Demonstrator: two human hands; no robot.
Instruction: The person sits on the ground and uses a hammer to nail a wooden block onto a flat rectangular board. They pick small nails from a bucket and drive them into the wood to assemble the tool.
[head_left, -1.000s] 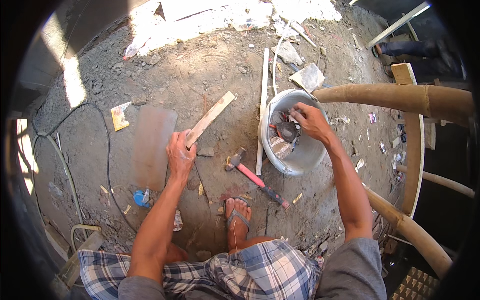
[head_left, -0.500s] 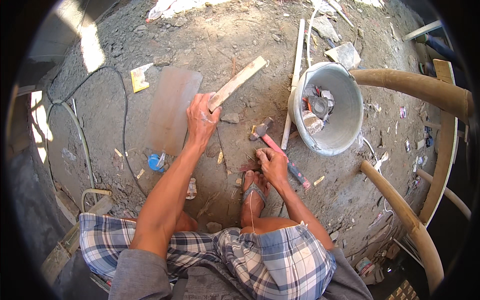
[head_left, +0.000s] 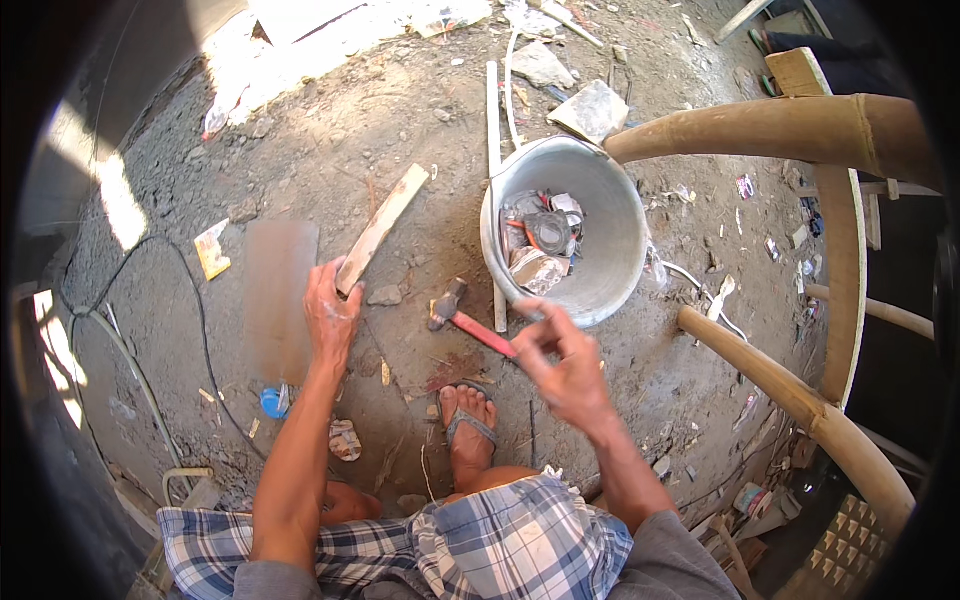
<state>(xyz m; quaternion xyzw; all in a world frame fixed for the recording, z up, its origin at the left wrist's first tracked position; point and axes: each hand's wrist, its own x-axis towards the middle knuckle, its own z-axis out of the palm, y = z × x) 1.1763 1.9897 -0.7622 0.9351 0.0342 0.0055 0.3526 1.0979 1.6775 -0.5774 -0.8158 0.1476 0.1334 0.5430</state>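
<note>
The fingers of the left hand (head_left: 332,312) are closed round the near end of a wooden strip (head_left: 385,225), which slants forward and rightward; this end grip presumably leaves most of its length uncovered. The fingers of the right hand (head_left: 570,375) are curled, but motion blur prevents telling whether they pinch anything small. Behind that hand, partly hidden, a red-handled hammer (head_left: 485,333) lies on the ground (head_left: 440,240), head leftward, apparently set for easy reach. Just beyond stands a metal bucket (head_left: 612,235), likely keeping its jumbled contents (head_left: 548,232) together and off the dirt. Farther out, a flat brown sheet (head_left: 283,300) lies left of the strip; a thick bamboo pole (head_left: 760,137) extends rightward from beside the bucket.
</note>
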